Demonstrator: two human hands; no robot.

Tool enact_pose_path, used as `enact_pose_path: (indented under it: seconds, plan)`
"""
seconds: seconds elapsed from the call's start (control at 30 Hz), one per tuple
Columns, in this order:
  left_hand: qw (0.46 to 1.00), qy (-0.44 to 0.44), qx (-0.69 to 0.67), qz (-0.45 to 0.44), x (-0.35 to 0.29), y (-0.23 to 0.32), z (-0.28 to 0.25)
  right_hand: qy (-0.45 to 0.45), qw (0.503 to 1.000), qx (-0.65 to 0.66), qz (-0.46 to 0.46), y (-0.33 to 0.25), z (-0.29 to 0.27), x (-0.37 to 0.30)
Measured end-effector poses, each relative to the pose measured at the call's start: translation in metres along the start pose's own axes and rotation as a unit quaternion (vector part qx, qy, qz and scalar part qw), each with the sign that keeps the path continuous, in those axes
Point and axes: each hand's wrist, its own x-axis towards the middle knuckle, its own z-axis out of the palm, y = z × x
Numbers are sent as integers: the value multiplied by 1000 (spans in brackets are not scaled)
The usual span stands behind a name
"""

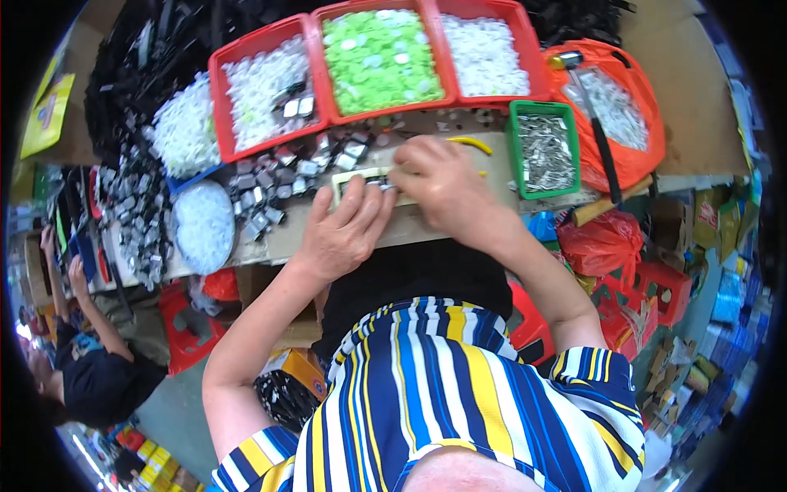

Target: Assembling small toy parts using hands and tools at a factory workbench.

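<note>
My left hand (351,221) lies with its fingers stretched over a pale cream holder (348,176) on the workbench, the fingertips touching small dark and silvery parts in it. At the holder's right end, my right hand (443,184) has its fingers bunched together. Whatever they pinch is hidden behind the knuckles. Yellow handles of a tool (471,145) stick out from behind the right hand. Loose metal-and-black blocks (270,184) are heaped to the left of the holder.
Beyond the hands stand red bins of white pieces (484,57) and green discs (381,61). At right are a green tray of metal pieces (545,156), a hammer (602,139) and an orange bag (648,107). A bowl of clear pieces (203,228) and another person (98,361) are left.
</note>
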Motion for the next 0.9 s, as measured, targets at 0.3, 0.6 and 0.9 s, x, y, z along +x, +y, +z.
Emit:
enact_pose_path:
  seconds: [0.3, 0.6, 0.9]
  plan:
    - [1000, -9, -16, -12, 0, -1, -8, 87, 990, 44, 100, 51, -56, -22]
    - [982, -11, -167, -83, 3, -4, -13, 63, 885, -246, 390, 233, -131, -102]
    - [960, 61, -152, -226, -8, -56, -45, 26, 886, -278, 372, 262, -134, -100]
